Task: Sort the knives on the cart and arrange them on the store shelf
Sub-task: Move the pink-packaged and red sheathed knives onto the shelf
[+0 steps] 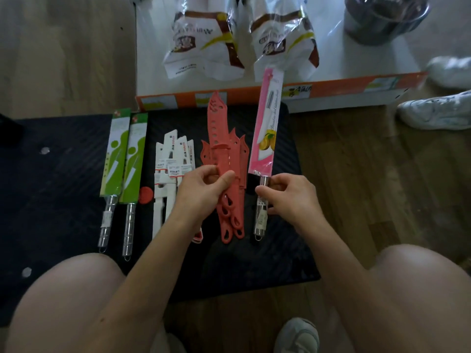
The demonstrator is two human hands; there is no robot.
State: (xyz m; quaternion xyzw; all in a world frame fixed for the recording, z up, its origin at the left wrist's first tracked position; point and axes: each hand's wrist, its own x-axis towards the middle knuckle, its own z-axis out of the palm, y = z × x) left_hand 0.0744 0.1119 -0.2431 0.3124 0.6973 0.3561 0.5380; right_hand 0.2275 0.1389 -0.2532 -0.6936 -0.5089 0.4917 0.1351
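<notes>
Knives lie in groups on a black cart deck (63,154). My left hand (204,189) grips a red plastic knife (216,138) by its middle, above a pile of more red knives (237,215). My right hand (288,197) pinches the steel handle of a long knife in a pink card sleeve (267,123), which points away from me. Two knives in green sleeves (125,159) rest side by side at the left. White-packaged knives (173,159) with price stickers sit between the green ones and my left hand.
A low white shelf (356,59) with an orange front edge stands beyond the cart, holding two clear-wrapped packages (204,39) and a dark pot (382,16). Another person's white shoes (438,110) are at the right. My knees frame the bottom; wooden floor surrounds.
</notes>
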